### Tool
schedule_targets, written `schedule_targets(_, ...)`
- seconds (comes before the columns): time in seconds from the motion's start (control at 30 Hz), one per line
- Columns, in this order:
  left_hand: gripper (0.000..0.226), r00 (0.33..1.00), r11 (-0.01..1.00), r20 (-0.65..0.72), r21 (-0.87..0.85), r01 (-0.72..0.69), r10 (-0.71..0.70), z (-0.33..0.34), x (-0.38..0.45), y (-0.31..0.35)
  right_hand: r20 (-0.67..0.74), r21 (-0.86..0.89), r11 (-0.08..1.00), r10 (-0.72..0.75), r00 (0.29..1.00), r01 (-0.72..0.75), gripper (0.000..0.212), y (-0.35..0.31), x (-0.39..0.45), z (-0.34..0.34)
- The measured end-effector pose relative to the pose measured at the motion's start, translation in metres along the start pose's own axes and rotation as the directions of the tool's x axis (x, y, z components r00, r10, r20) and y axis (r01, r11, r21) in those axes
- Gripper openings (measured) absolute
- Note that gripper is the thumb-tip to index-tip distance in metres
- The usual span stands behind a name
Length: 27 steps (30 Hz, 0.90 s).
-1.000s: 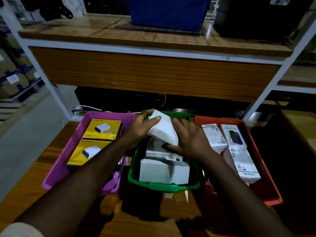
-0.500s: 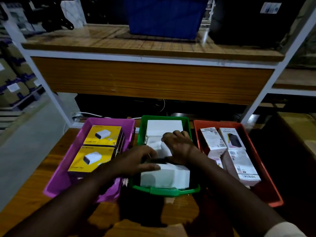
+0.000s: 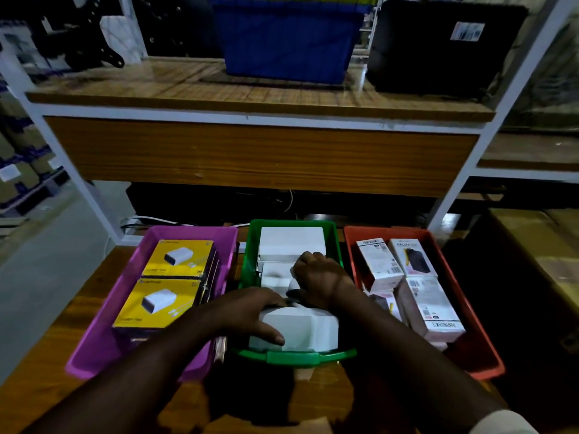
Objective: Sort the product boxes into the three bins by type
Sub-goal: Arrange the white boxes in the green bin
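Three bins stand side by side on the wooden table. The purple bin point(image 3: 103, 339) on the left holds two yellow boxes point(image 3: 180, 258). In the middle, the green bin point(image 3: 294, 357) holds plain white boxes: a far one point(image 3: 291, 242), a middle one point(image 3: 275, 274) and a near one point(image 3: 310, 330). The orange bin point(image 3: 482, 361) on the right holds several white printed boxes point(image 3: 435, 308). My left hand point(image 3: 250, 311) lies flat on the near white box, fingers spread. My right hand point(image 3: 316, 277) is curled over the right edge of the middle white box.
A wooden shelf point(image 3: 250, 151) hangs over the far side of the bins, carrying a blue crate point(image 3: 288, 42) and a black case point(image 3: 438, 48). White shelf legs point(image 3: 94, 208) flank the bins. Cardboard cartons point(image 3: 548, 245) stand to the right; the floor drops off at left.
One second ago both hands held a white box above the green bin. It now lies inside the bin; my left hand moved down onto the near box, my right stays on the middle one.
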<state>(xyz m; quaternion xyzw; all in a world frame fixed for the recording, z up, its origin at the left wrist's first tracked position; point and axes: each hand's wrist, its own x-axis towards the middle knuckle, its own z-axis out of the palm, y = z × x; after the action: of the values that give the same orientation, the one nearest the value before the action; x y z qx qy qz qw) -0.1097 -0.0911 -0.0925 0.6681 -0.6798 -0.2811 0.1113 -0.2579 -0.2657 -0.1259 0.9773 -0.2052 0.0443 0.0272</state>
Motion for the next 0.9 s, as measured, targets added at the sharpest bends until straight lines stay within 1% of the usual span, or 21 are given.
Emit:
schedule_targets(0.1,0.054,0.999,0.990,-0.022,-0.135,0.046,-0.049,0.000,-0.002,0.000,-0.015,0.270,0.962,0.028,0.999,-0.023,0.043,-0.004,-0.011,-0.020)
schedule_targets(0.17,0.053,0.997,0.954,-0.039,-0.294,0.055,-0.069,-0.005,-0.003,0.000,0.011,0.510,0.859,0.048,0.999,-0.047,0.041,-0.005,-0.024,-0.036)
schedule_targets(0.2,0.054,0.993,0.931,-0.063,-0.357,0.068,-0.097,-0.008,-0.002,-0.003,0.026,0.600,0.798,0.058,0.998,-0.062,0.040,-0.006,-0.032,-0.046)
schedule_targets(0.23,0.053,0.986,0.907,-0.109,-0.415,0.071,-0.127,-0.012,0.000,-0.005,0.026,0.645,0.762,0.063,0.998,-0.065,0.040,-0.005,-0.039,-0.055)
schedule_targets(0.27,0.048,0.972,0.881,-0.168,-0.468,0.066,-0.162,-0.017,0.001,-0.005,0.008,0.637,0.770,0.051,0.999,-0.044,0.043,-0.004,-0.045,-0.062)
schedule_targets(0.3,0.041,0.955,0.841,-0.227,-0.539,0.040,-0.190,-0.021,0.002,-0.004,-0.035,0.562,0.827,0.021,0.999,0.002,0.055,-0.002,-0.051,-0.067)
schedule_targets(0.37,0.031,0.921,0.773,-0.311,-0.634,-0.017,-0.235,-0.027,0.006,-0.001,-0.146,0.272,0.954,-0.090,0.985,0.127,0.090,0.002,-0.057,-0.067)
schedule_targets(0.4,0.029,0.907,0.770,-0.337,-0.637,-0.023,-0.253,-0.029,0.008,0.003,-0.171,0.163,0.973,-0.137,0.976,0.165,0.102,0.002,-0.057,-0.064)
schedule_targets(0.43,0.033,0.898,0.735,-0.347,-0.677,-0.041,-0.269,-0.032,0.010,0.007,-0.173,0.112,0.980,-0.146,0.974,0.167,0.106,0.003,-0.057,-0.062)
schedule_targets(0.47,0.041,0.893,0.688,-0.341,-0.724,-0.049,-0.294,-0.033,0.012,0.010,-0.158,0.108,0.985,-0.118,0.980,0.136,0.107,0.004,-0.056,-0.061)
schedule_targets(0.53,0.059,0.890,0.482,-0.250,-0.875,-0.040,-0.382,-0.033,0.016,0.013,-0.139,0.178,0.983,-0.007,0.990,0.032,0.103,0.010,-0.058,-0.065)
schedule_targets(0.57,0.063,0.881,0.379,-0.202,-0.925,-0.028,-0.428,-0.032,0.018,0.011,-0.148,0.244,0.970,0.055,0.987,-0.018,0.099,0.015,-0.062,-0.068)
schedule_targets(0.6,0.062,0.878,0.372,-0.185,-0.928,-0.008,-0.442,-0.028,0.019,0.008,-0.167,0.331,0.942,0.122,0.978,-0.061,0.094,0.020,-0.067,-0.069)
schedule_targets(0.63,0.056,0.881,0.438,-0.178,-0.898,0.037,-0.439,-0.021,0.020,0.005,-0.179,0.433,0.896,0.193,0.965,-0.099,0.090,0.024,-0.073,-0.070)
schedule_targets(0.67,0.046,0.900,0.606,-0.189,-0.789,0.099,-0.392,-0.013,0.019,0.002,-0.185,0.526,0.841,0.260,0.948,-0.128,0.087,0.026,-0.079,-0.070)
schedule_targets(0.7,0.038,0.945,0.793,-0.153,-0.591,0.147,-0.289,-0.005,0.018,-0.001,-0.179,0.599,0.786,0.316,0.932,-0.152,0.084,0.026,-0.083,-0.070)
schedule_targets(0.73,0.036,0.981,0.929,-0.052,-0.335,0.158,-0.186,0.003,0.017,-0.001,-0.167,0.649,0.742,0.352,0.921,-0.166,0.082,0.026,-0.086,-0.070)
schedule_targets(0.77,0.042,0.986,0.981,0.065,-0.111,0.159,-0.152,0.010,0.018,0.000,-0.157,0.679,0.714,0.369,0.916,-0.171,0.081,0.024,-0.088,-0.070)
schedule_targets(0.8,0.048,0.975,0.985,0.143,0.062,0.160,-0.167,0.016,0.019,0.005,-0.155,0.697,0.697,0.377,0.913,-0.169,0.081,0.022,-0.089,-0.069)
schedule_targets(0.83,0.051,0.965,0.973,0.165,0.146,0.178,-0.202,0.022,0.021,0.009,-0.152,0.713,0.680,0.384,0.911,-0.168,0.082,0.020,-0.091,-0.070)
schedule_targets(0.9,0.054,0.971,0.954,0.103,0.236,0.185,-0.214,0.033,0.022,0.014,-0.137,0.752,0.638,0.397,0.908,-0.166,0.083,0.017,-0.093,-0.071)
